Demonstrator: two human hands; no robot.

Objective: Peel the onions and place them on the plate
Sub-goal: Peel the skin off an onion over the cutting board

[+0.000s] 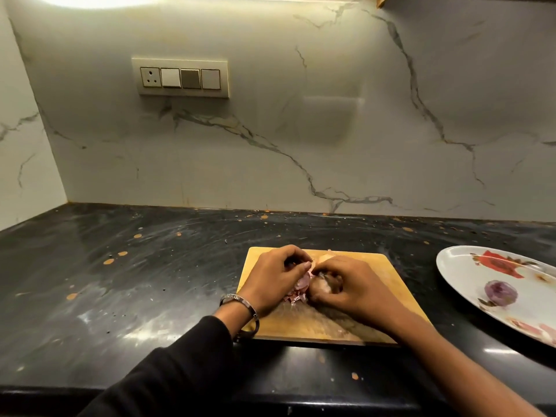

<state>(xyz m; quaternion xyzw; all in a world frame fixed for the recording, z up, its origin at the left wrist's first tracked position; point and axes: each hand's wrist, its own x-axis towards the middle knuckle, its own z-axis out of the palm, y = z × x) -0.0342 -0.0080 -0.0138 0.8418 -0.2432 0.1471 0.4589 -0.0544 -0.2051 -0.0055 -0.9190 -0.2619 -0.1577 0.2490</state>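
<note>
Dark, glossy stone surface (120,281) with orange speckles, backed by a white marble-veined wall (301,130).

On a square pale wooden cutting board (391,284) near the front edge of the surface: a reddish-purple onion (302,282), mostly hidden between both hands. Only a strip of pink-purple skin visible in the gap between them, with loose pink peel scraps (293,297) lying on the board just below. Whether the onion rests on the board or is lifted off it: cannot tell.

Left hand (275,276) curled over the onion from the left, fingers bent inward, fingertips pinching at the top of it. Right hand (346,285) curled round the onion from the right, thumb and fingers bent toward the left hand, nearly touching it. Both hands closed on the onion, neither spread.

On the left wrist a silver metal bangle (240,302), then a black sleeve (180,371) running to the lower edge. Right forearm bare.

To the right, apart from the board, a white oval plate (457,275) with a red flower print, partly cut off by the picture's edge. On the plate one peeled, round purple onion (501,292), and some pinkish pieces (538,331) nearer the front rim.

On the wall, upper left, a cream switch panel (180,78) with a socket and three switches.
</note>
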